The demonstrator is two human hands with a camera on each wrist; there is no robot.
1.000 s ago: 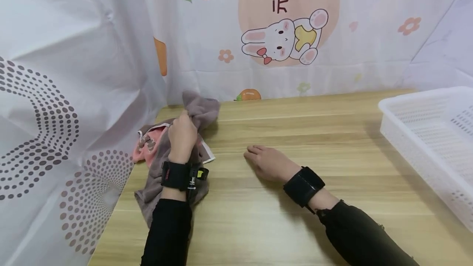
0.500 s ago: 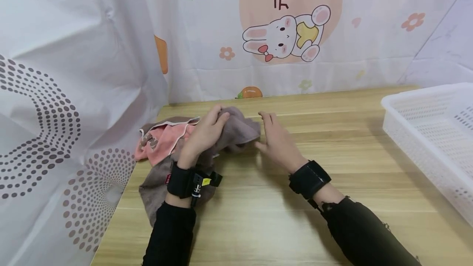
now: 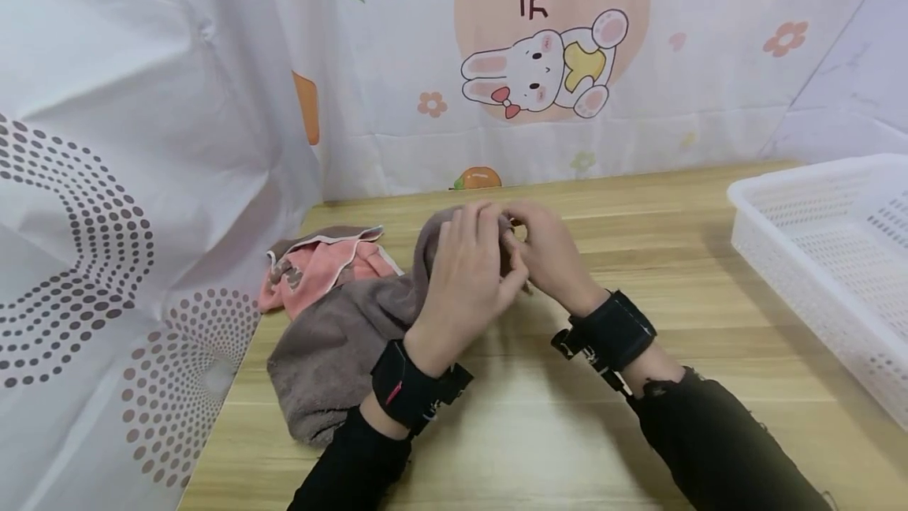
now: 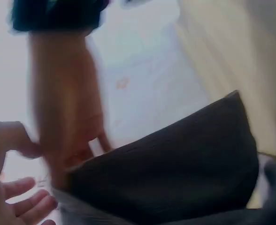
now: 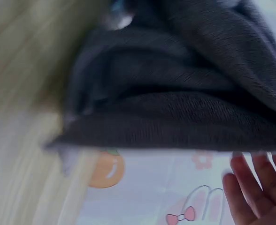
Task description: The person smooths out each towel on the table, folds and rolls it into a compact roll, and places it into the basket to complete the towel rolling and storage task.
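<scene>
A grey-brown towel (image 3: 340, 345) lies spread at the left of the table, its far end lifted between the two hands. The left hand (image 3: 461, 278) is above the raised part with fingers extended; in the left wrist view its thumb and fingers are apart beside the right hand, with a gap between them. The right hand (image 3: 549, 255) pinches the towel's raised edge near a corner, fingers partly hidden. In the left wrist view the towel's edge (image 4: 175, 164) stretches away from that hand. A pink cloth with white trim (image 3: 319, 266) lies behind the towel.
A white perforated basket (image 3: 794, 274) stands on the wooden table (image 3: 638, 416) at the right. A printed curtain (image 3: 397, 61) hangs behind the table, and a dotted white sheet (image 3: 177, 219) borders its left side.
The left hand has moved right with the towel's end, then loosened its hold. The right hand has come up from the table and now pinches the towel. More pink cloth shows at left.
</scene>
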